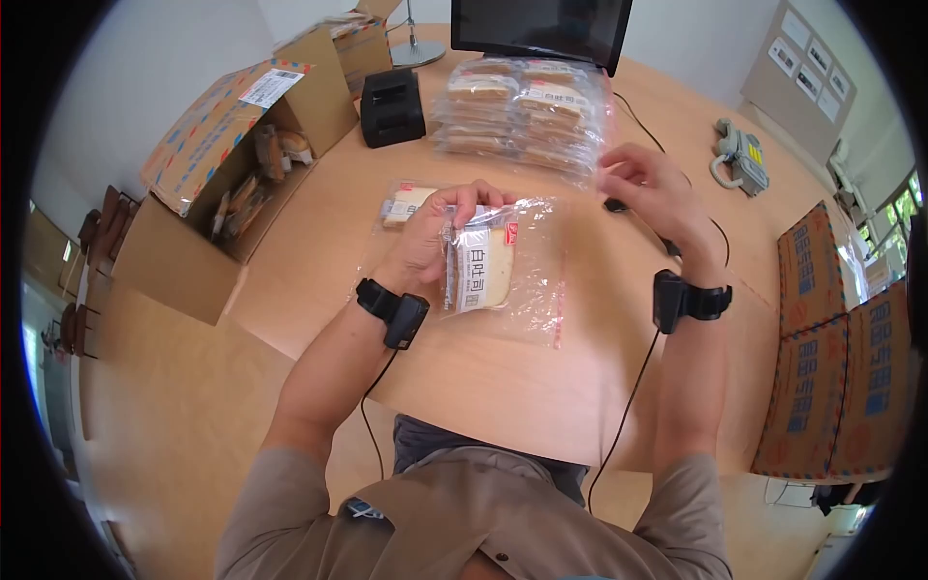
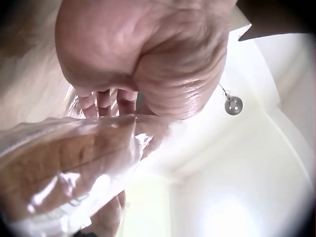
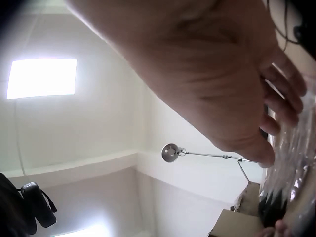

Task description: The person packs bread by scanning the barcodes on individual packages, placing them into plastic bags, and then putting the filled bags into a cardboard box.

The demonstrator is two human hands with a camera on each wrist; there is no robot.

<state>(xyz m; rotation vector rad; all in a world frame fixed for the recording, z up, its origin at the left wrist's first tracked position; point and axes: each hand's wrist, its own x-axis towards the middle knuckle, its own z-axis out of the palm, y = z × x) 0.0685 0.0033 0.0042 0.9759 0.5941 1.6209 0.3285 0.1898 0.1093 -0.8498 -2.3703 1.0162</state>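
Note:
My left hand (image 1: 435, 232) holds a packaged sandwich-style slice of white bread (image 1: 498, 266) inside a large clear plastic bag (image 1: 536, 309), thumb and fingers at its upper edge. In the left wrist view, the bread's brown crust (image 2: 69, 153) shows through shiny film below the palm. Another wrapped bread pack (image 1: 401, 205) lies on the table behind that hand. My right hand (image 1: 662, 193) is raised at the right edge of a stack of bagged bread packs (image 1: 522, 111), fingers loosely bent. In the right wrist view, its fingertips are close beside clear plastic film (image 3: 291, 153).
An open cardboard box (image 1: 184, 251) with wrapped bread inside stands at left, near a black device (image 1: 392, 106). A monitor (image 1: 541, 29) is behind the stack. A telephone (image 1: 741, 157) sits at right, and printed cartons (image 1: 812, 358) are piled beyond the table's right edge.

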